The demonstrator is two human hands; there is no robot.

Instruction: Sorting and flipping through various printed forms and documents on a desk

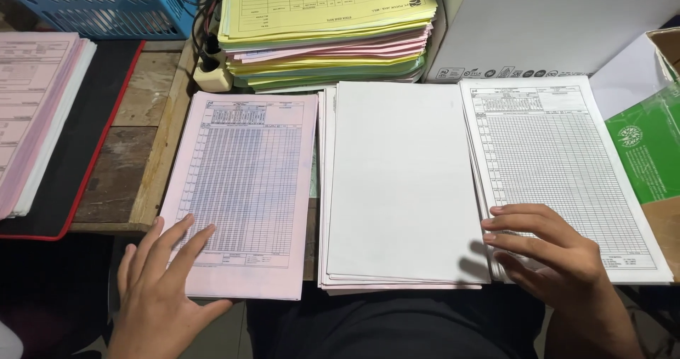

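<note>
Left hand (159, 288) flat, fingers spread, gripping nothing, pressing near-left corner of pink form stack (244, 189). Right hand (549, 253) open, fingertips on left edge of white form stack (567, 168). Blank white stack (404, 182) between, edges nearly touching. Beyond: coloured paper pile (326, 33).

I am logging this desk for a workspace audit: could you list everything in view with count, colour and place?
pink form stack: one, pink, printed grid, front left
blank sheet stack: one, white, front centre
white form stack: one, white, printed grid, front right
mixed paper pile: one, yellow, pink and blue, back centre
blue basket: one, back left
side paper stack: one, pink, far left
white box: one, back right
green package: one, right edge
left hand: resting flat on pink form stack
right hand: fingers on white form stack's edge
</note>
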